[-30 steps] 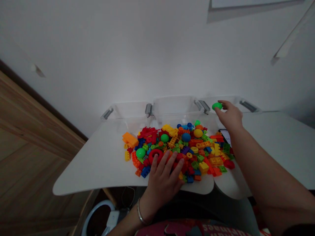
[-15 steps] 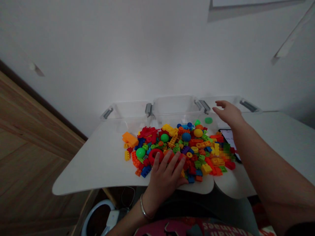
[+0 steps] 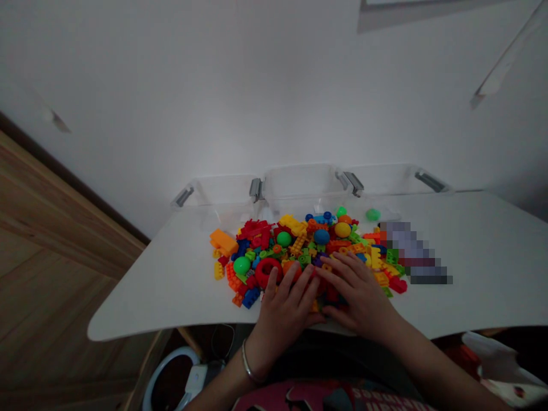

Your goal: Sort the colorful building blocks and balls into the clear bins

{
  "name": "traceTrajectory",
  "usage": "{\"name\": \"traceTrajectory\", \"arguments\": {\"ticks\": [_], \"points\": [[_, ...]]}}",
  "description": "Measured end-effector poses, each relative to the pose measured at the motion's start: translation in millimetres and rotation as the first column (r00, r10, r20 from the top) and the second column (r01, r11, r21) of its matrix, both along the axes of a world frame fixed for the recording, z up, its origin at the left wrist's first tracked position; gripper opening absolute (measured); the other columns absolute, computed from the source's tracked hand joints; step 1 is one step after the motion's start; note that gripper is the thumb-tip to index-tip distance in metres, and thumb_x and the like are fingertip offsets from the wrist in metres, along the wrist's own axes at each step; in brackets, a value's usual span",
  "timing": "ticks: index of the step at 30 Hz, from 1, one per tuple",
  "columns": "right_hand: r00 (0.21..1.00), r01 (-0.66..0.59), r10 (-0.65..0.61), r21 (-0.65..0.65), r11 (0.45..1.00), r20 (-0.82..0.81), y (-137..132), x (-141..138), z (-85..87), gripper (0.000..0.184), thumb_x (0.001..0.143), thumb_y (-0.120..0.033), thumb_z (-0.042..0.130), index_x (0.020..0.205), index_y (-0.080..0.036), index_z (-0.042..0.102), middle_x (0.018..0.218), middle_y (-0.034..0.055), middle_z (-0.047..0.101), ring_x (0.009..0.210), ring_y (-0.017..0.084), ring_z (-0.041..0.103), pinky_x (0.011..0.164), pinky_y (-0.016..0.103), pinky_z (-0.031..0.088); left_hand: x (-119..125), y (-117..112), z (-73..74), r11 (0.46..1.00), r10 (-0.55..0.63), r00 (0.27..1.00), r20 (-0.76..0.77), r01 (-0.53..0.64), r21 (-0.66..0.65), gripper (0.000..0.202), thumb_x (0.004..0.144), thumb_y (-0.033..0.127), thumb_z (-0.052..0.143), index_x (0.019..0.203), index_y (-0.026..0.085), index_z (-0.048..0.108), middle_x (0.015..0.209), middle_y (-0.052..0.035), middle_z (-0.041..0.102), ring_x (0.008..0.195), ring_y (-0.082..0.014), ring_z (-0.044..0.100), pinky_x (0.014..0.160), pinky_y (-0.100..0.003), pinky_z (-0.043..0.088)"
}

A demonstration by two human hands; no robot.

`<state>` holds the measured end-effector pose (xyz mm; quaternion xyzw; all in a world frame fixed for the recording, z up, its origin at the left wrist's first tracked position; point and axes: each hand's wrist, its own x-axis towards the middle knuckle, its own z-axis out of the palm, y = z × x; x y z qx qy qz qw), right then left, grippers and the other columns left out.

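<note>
A heap of coloured plastic building blocks (image 3: 299,251) lies on a white table (image 3: 162,285). My left hand (image 3: 285,311), with a bracelet at the wrist, rests flat on the near edge of the heap with fingers spread, next to a red ring (image 3: 269,271). My right hand (image 3: 357,291) lies flat beside it on the blocks, fingers stretched out. Neither hand holds anything. A green ball (image 3: 373,214) sits inside the right clear bin (image 3: 385,185) behind the heap.
Three clear plastic bins with grey latches stand in a row against the white wall, the left one (image 3: 214,194) and the middle one (image 3: 302,182) among them. A blurred flat object (image 3: 415,257) lies right of the heap. A wooden panel (image 3: 51,240) is at the left.
My right hand let go of the green ball into the right bin, then drew back to the near side of the heap. My left hand barely moved.
</note>
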<state>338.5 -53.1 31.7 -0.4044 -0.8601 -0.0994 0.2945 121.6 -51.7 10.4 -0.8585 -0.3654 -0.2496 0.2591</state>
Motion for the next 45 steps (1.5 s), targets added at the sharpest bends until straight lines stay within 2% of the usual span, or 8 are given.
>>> {"name": "traceTrajectory", "arguments": {"ticks": [4,9,16,22,30,34,38,45], "points": [[0.998,0.005,-0.008,0.039,0.999,0.059,4,-2,-6.4,0.058,0.081,-0.043,0.064,0.135,-0.024,0.055,0.135,0.0082,0.06,0.131,0.03,0.045,0.112,0.056,0.033,0,3,-0.7,1.0,-0.02,1.0,0.015,0.02,-0.014,0.067,0.085,0.072,0.047,0.129,0.023,0.06,0.144,-0.0082,0.054,0.139,-0.0276,0.039,0.122,-0.053,0.004],[0.999,0.011,-0.014,0.068,0.998,0.049,14,-1,-8.7,0.053,0.082,-0.043,0.065,0.131,-0.023,0.059,0.129,0.0066,0.065,0.126,0.029,0.051,0.113,0.054,0.033,4,8,0.9,1.0,0.0,1.0,0.014,0.0,-0.03,0.063,0.084,0.068,0.054,0.128,0.022,0.06,0.142,-0.0084,0.056,0.134,-0.0273,0.046,0.122,-0.052,0.001],[0.998,0.026,-0.036,0.155,0.988,0.059,19,4,-14.2,0.049,0.085,-0.046,0.065,0.129,-0.025,0.059,0.123,0.0054,0.069,0.122,0.028,0.055,0.114,0.054,0.031,5,11,-1.6,1.0,-0.008,1.0,-0.019,0.008,-0.017,0.065,0.084,0.066,0.056,0.132,0.023,0.056,0.145,-0.0096,0.052,0.14,-0.0287,0.039,0.121,-0.055,0.004],[0.998,0.06,-0.066,0.213,0.975,0.022,8,1,-10.3,0.049,0.088,-0.047,0.058,0.133,-0.026,0.057,0.124,0.0058,0.068,0.126,0.028,0.051,0.109,0.049,0.038,5,5,-1.8,0.999,-0.009,0.999,0.033,0.008,0.032,0.057,0.088,0.06,0.056,0.132,0.023,0.058,0.142,-0.0079,0.056,0.14,-0.0266,0.038,0.122,-0.051,0.003],[0.994,0.106,-0.1,0.16,0.981,-0.042,8,1,1.3,0.038,0.088,-0.037,0.058,0.123,-0.021,0.061,0.121,0.0078,0.068,0.12,0.029,0.054,0.105,0.05,0.04,2,-1,-1.3,0.995,-0.052,0.994,0.093,0.043,0.091,0.047,0.089,0.052,0.059,0.128,0.026,0.062,0.14,-0.0026,0.057,0.145,-0.0249,0.028,0.122,-0.051,-0.003],[0.962,0.238,-0.237,-0.009,0.971,-0.139,30,6,20.1,0.029,0.088,-0.03,0.057,0.115,-0.022,0.065,0.118,0.0082,0.068,0.11,0.027,0.059,0.098,0.047,0.045,3,1,-0.8,0.998,-0.004,0.992,0.124,-0.003,0.059,0.059,0.088,0.058,0.057,0.134,0.022,0.057,0.136,-0.0069,0.061,0.146,-0.0259,0.027,0.122,-0.051,-0.003],[0.946,0.281,-0.294,-0.109,0.954,-0.134,63,6,32.2,0.03,0.087,-0.033,0.057,0.112,-0.021,0.066,0.112,0.0101,0.069,0.104,0.029,0.061,0.092,0.048,0.047,5,4,-0.2,0.999,0.025,0.991,0.131,-0.029,0.023,0.063,0.087,0.06,0.056,0.136,0.021,0.055,0.136,-0.0081,0.061,0.144,-0.0275,0.031,0.122,-0.05,0.0],[0.938,0.341,-0.345,-0.123,0.932,-0.015,88,-4,23.1,0.037,0.082,-0.039,0.063,0.114,-0.021,0.066,0.104,0.0108,0.071,0.102,0.032,0.059,0.089,0.048,0.046,6,6,1.5,0.997,0.055,0.988,0.147,-0.047,-0.056,0.061,0.084,0.06,0.059,0.13,0.02,0.062,0.139,-0.0072,0.058,0.133,-0.031,0.044,0.122,-0.046,0.004]]}}
